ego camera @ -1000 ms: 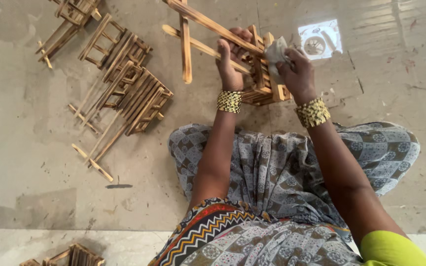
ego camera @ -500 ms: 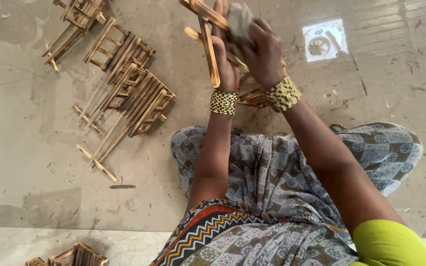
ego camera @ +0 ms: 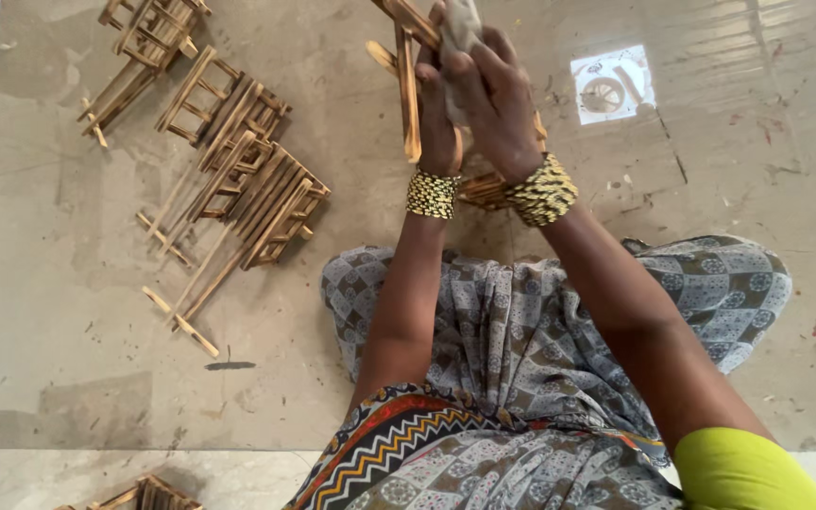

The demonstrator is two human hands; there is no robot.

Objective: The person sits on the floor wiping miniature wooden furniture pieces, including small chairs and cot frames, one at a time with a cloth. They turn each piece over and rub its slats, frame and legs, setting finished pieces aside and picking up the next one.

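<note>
I sit on the floor and hold a small wooden slatted frame (ego camera: 409, 85) up in front of me. My left hand (ego camera: 438, 113) grips it from behind, its fingers mostly hidden by the other hand. My right hand (ego camera: 495, 94) is closed around a pale wad of cloth or paper (ego camera: 459, 24) and presses it against the frame's top. Both wrists wear gold beaded bangles (ego camera: 542, 193). The rest of the frame shows below my wrists (ego camera: 484, 191).
Several more wooden slatted frames (ego camera: 238, 179) lie on the tan tiled floor to my left, another pile (ego camera: 148, 28) at the upper left, one (ego camera: 139, 496) at the bottom edge. My patterned skirt (ego camera: 521, 331) covers my lap. A bright window reflection (ego camera: 613, 85) shines on the floor at right.
My right hand with the wad has swept from the frame's right side to the left, over my left hand. The frame has turned upright and risen toward the top of the view.
</note>
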